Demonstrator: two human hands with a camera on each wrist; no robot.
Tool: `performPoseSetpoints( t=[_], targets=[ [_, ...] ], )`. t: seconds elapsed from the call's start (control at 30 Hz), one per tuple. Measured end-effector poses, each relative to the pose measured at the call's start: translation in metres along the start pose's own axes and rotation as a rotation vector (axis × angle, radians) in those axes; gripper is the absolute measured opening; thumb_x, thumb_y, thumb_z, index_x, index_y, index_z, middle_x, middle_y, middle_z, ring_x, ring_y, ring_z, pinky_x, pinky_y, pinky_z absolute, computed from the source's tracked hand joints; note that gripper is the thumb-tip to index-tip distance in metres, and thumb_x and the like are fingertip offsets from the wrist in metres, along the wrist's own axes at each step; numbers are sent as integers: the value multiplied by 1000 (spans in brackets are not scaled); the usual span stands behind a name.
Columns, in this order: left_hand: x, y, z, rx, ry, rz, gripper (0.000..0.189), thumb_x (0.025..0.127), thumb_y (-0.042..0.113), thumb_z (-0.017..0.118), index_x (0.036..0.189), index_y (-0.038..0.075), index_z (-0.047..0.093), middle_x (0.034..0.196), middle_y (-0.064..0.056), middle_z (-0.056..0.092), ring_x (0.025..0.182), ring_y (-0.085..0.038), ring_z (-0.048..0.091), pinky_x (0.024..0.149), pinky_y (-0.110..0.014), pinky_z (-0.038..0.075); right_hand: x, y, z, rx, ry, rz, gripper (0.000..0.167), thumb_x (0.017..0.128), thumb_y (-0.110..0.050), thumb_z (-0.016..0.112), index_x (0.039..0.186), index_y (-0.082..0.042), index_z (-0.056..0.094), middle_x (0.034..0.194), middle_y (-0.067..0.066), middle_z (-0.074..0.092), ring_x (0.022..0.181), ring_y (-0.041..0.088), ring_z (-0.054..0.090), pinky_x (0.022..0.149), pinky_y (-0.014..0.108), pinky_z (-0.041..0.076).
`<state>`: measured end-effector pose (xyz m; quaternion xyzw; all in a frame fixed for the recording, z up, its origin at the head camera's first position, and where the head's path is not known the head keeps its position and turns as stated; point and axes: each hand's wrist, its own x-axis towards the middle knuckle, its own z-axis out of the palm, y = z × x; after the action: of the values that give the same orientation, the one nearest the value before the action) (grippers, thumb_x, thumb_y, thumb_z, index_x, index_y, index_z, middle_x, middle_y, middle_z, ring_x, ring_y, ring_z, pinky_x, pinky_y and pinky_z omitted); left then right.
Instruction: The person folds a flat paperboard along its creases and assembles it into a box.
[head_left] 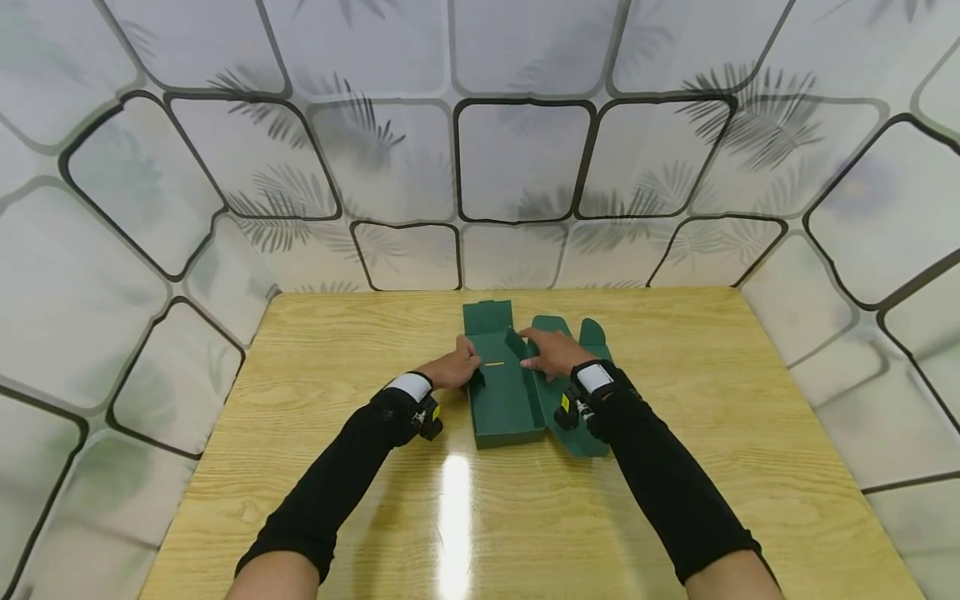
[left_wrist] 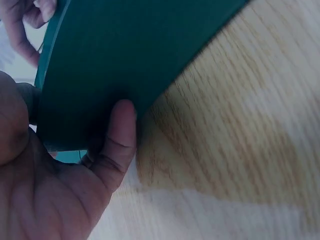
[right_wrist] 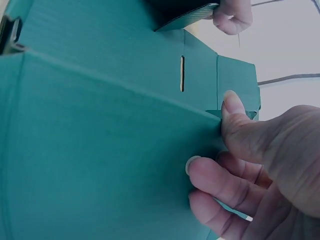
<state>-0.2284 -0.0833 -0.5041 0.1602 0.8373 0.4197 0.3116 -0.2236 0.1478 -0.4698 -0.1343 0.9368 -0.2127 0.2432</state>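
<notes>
A green cardboard box [head_left: 504,408], partly folded up, lies on the table between the two hands. My left hand [head_left: 452,367] grips its left wall, the thumb [left_wrist: 122,125] on the outer face in the left wrist view. My right hand [head_left: 558,353] pinches the right wall near its far end. In the right wrist view its thumb [right_wrist: 236,122] hooks over the top edge, with the other fingers against the outside. The bottom has a narrow slot [head_left: 494,364], and a flap [head_left: 487,317] lies out at the far end.
The lid panel [head_left: 588,442] with rounded tabs spreads out to the right of the box, partly under the right forearm. A wood-grain table [head_left: 360,333] carries everything. Patterned fabric walls [head_left: 525,158] rise behind the table and at both sides.
</notes>
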Motion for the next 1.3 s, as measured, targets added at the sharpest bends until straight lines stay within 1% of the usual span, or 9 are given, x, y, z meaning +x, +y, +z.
performPoseSetpoints(
  t=[0.17, 0.33, 0.4, 0.5, 0.6, 0.8, 0.93, 1.07, 1.3],
  targets=[
    [1, 3, 1, 16, 36, -31, 15, 107, 14, 31, 108, 6, 18, 78, -4, 31, 64, -18, 32, 68, -31, 31, 1, 1, 0, 6, -12, -9, 66, 102, -22, 63, 159, -11, 32, 121, 19, 66, 62, 19, 63, 84, 40, 54],
    [3, 3, 3, 19, 35, -37, 13, 107, 12, 30, 111, 6, 19, 74, -3, 32, 62, -18, 32, 66, -31, 32, 3, 3, 1, 4, -12, -11, 65, 102, -22, 62, 158, -11, 33, 122, 19, 65, 62, 19, 63, 83, 40, 54],
    [4, 1, 4, 34, 34, -32, 15, 110, 16, 30, 111, 3, 22, 78, -5, 35, 67, -20, 36, 69, -33, 34, 4, 3, 2, 1, -14, -16, 63, 102, -21, 62, 158, -12, 35, 124, 20, 64, 63, 19, 63, 82, 39, 54],
    [6, 0, 6, 86, 42, -31, 29, 112, 26, 31, 119, -1, 27, 92, -13, 46, 83, -25, 49, 79, -38, 41, 2, 3, 2, 12, -18, -30, 59, 102, -19, 62, 155, -12, 39, 129, 22, 61, 64, 19, 64, 77, 37, 55],
    [7, -1, 7, 125, 37, -45, 41, 112, 34, 31, 128, -3, 28, 107, -21, 53, 97, -31, 53, 88, -43, 42, 0, 2, 1, 28, -24, -48, 52, 102, -18, 63, 150, -12, 45, 128, 23, 61, 64, 19, 64, 70, 35, 55],
    [9, 3, 10, 154, 73, -59, 40, 113, 35, 29, 129, -2, 30, 113, -24, 57, 93, -31, 53, 86, -43, 42, -1, 4, 0, 42, -21, -61, 43, 102, -17, 62, 144, -13, 50, 122, 23, 63, 65, 21, 63, 64, 34, 54],
    [9, 4, 12, 155, 92, -54, 41, 113, 33, 30, 132, -4, 29, 123, -29, 59, 98, -33, 57, 88, -44, 44, 3, 8, 3, 22, -19, -63, 42, 102, -17, 62, 142, -14, 51, 126, 22, 61, 65, 22, 63, 66, 35, 53],
    [9, 3, 12, 150, 91, -55, 45, 112, 31, 32, 137, -6, 27, 125, -30, 60, 102, -33, 58, 89, -44, 43, 4, 10, 4, 11, -28, -69, 40, 102, -18, 61, 140, -15, 52, 128, 22, 60, 64, 21, 63, 67, 35, 52],
    [9, 1, 12, 132, 96, -60, 53, 112, 32, 34, 145, -6, 21, 131, -32, 57, 111, -35, 57, 94, -45, 43, 7, 14, 5, 19, -43, -68, 38, 103, -19, 61, 139, -17, 51, 121, 19, 62, 65, 21, 62, 66, 35, 52]
  ],
)
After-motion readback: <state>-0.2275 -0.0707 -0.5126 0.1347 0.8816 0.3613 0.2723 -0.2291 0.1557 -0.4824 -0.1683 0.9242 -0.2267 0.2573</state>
